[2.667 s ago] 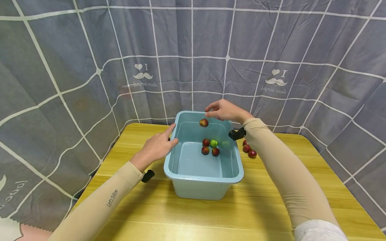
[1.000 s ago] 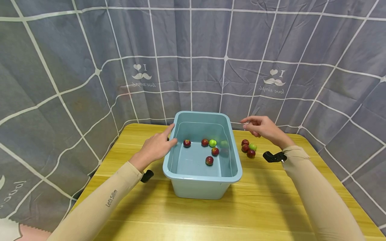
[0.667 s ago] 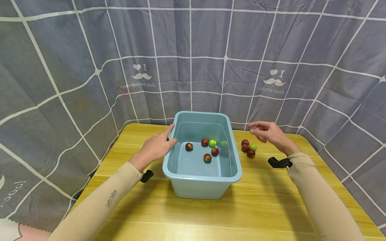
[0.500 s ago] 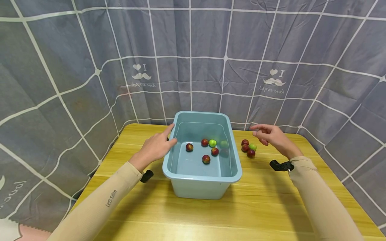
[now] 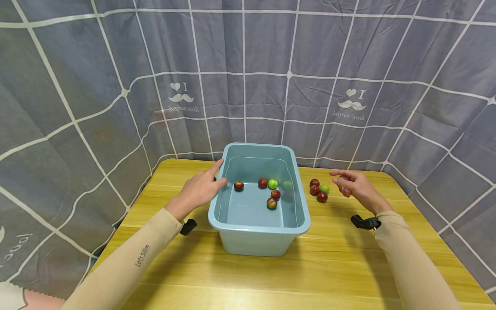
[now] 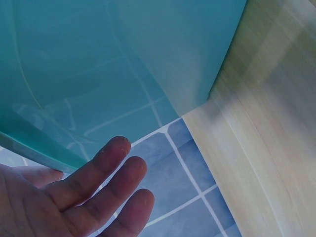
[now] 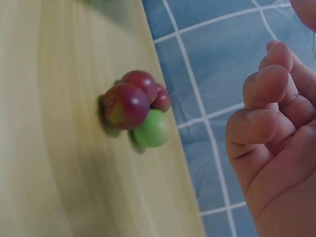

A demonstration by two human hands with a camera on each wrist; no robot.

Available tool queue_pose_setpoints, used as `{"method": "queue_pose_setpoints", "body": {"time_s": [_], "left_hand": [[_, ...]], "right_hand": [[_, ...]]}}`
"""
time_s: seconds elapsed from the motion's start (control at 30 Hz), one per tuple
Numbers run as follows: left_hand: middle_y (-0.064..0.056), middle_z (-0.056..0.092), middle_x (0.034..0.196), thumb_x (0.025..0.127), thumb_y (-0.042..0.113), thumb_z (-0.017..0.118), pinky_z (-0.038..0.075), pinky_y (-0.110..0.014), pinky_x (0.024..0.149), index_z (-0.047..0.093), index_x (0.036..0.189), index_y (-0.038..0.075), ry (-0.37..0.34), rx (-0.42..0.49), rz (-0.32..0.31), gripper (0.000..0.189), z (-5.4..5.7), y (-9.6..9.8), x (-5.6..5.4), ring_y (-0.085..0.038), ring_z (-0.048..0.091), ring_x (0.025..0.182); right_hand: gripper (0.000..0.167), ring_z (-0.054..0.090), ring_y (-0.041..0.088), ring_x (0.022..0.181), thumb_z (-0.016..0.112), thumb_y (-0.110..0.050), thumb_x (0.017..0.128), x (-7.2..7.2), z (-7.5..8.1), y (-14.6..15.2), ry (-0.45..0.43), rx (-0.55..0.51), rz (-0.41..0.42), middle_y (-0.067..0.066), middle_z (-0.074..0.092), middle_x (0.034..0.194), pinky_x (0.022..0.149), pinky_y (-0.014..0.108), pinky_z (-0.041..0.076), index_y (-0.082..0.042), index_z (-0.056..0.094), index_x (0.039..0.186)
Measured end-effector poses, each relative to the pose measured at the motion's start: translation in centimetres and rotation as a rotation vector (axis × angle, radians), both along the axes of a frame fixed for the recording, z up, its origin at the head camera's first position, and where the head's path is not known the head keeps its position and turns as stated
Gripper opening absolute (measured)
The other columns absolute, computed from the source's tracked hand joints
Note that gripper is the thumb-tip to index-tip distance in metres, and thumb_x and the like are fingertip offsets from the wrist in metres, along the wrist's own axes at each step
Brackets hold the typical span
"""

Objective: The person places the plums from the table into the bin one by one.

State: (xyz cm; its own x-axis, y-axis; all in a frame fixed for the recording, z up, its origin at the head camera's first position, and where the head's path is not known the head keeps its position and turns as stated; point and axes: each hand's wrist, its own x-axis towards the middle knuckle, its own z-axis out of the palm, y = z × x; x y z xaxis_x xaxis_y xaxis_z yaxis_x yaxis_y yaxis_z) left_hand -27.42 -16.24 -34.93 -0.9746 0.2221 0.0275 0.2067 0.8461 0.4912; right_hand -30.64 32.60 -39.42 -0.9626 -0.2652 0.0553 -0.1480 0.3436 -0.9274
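Note:
My left hand [image 5: 199, 189] rests at the left rim of a light blue plastic tub [image 5: 258, 229], thumb and index finger extended; its other fingers hang beside the tub's outer wall in the left wrist view. Inside the tub lie several small round fruits: red ones, such as the red fruit [image 5: 239, 186] at the left, and one green fruit [image 5: 273, 184]. My right hand [image 5: 354, 186] hovers over the table with fingers loosely bent and nothing in it. Just left of it sit three red fruits [image 7: 126, 104] and a green fruit [image 7: 152, 129], close together.
The tub stands on a yellow wooden table [image 5: 255, 280]. A grey curtain with white grid lines [image 5: 267, 99] hangs close behind the table and along both sides. Black straps with cameras [image 5: 366, 222] sit on both wrists.
A red-yellow fruit that was in the air below my right hand now lies in the tub, where red fruits have rolled. My right hand has moved right and down, beside the table fruits.

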Motion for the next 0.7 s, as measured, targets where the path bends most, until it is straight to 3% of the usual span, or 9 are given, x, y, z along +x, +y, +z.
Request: {"method": "queue_pose_setpoints", "body": {"time_s": [0.37,0.57,0.7], "left_hand": [[-0.009,0.069,0.098,0.099,0.05,0.039,0.042,-0.038,0.055,0.014,0.164,0.028,0.0,-0.003,0.008,0.073,-0.1,0.0,0.1,-0.025,0.061,0.075],[-0.006,0.067,0.089,0.099,0.05,0.039,0.042,-0.038,0.055,0.014,0.164,0.029,-0.005,-0.004,0.01,0.073,0.0,0.0,0.0,-0.024,0.061,0.074],[-0.006,0.067,0.087,0.099,0.05,0.038,0.041,-0.038,0.055,0.013,0.164,0.028,-0.011,-0.006,0.006,0.073,0.1,0.0,0.1,-0.024,0.06,0.073]], "right_hand": [[0.042,0.044,0.015,0.062,0.06,-0.027,0.102,-0.3,-3.0,1.0,-0.059,-0.067,-0.024,0.001,0.052,0.078,0.059,0.036,0.038,-0.004,0.052,0.136],[0.039,0.05,0.011,0.066,0.061,-0.028,0.101,-0.6,-4.6,1.4,-0.098,-0.07,-0.059,-0.002,0.054,0.081,0.06,0.031,0.042,-0.008,0.055,0.134],[0.047,0.051,0.011,0.068,0.063,-0.028,0.1,-0.7,-5.4,1.4,-0.109,-0.046,-0.077,-0.003,0.055,0.079,0.06,0.03,0.044,-0.002,0.054,0.137]]}}
